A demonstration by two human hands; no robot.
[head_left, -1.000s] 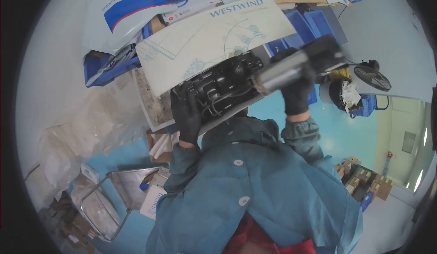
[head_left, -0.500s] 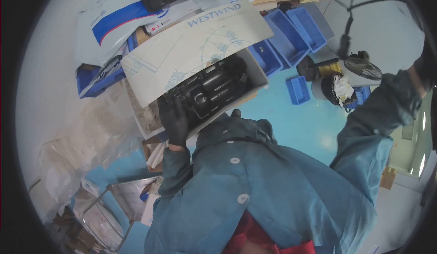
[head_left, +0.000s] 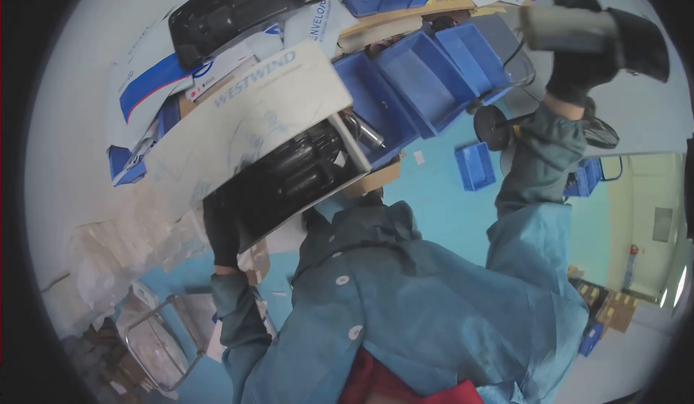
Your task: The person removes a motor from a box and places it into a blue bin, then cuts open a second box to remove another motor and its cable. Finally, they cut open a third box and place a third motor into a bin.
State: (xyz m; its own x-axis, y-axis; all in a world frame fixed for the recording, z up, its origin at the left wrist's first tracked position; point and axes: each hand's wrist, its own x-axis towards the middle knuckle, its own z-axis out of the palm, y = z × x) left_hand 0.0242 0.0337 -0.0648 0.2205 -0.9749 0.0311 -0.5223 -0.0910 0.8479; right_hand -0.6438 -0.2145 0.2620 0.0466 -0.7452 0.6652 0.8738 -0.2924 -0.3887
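Note:
My right hand [head_left: 582,71], gloved in black, is raised at the upper right. Its fingers wrap a blurred grey-and-black tool [head_left: 542,29] shaped like a hair dryer, with a grey barrel and a flared black end. A black moulded plastic part [head_left: 293,172] lies partly inside a box [head_left: 352,143] beneath a white "WESTWIND" panel [head_left: 253,104]. At the near left end of this part is my black-gloved left hand [head_left: 222,227], closed on it; its fingertips blend into the dark plastic.
Several blue bins, among them a blue bin [head_left: 426,78], stand right of the box. Another black moulded part [head_left: 246,13] lies on printed bags behind. A small blue bin [head_left: 475,167] and a metal-framed cart [head_left: 170,332] are lower down. Crumpled plastic film [head_left: 108,259] lies at left.
My right hand has come into view from the right edge, raised with the tool. The camera view has shifted, and my left hand, the box and panel appear further left.

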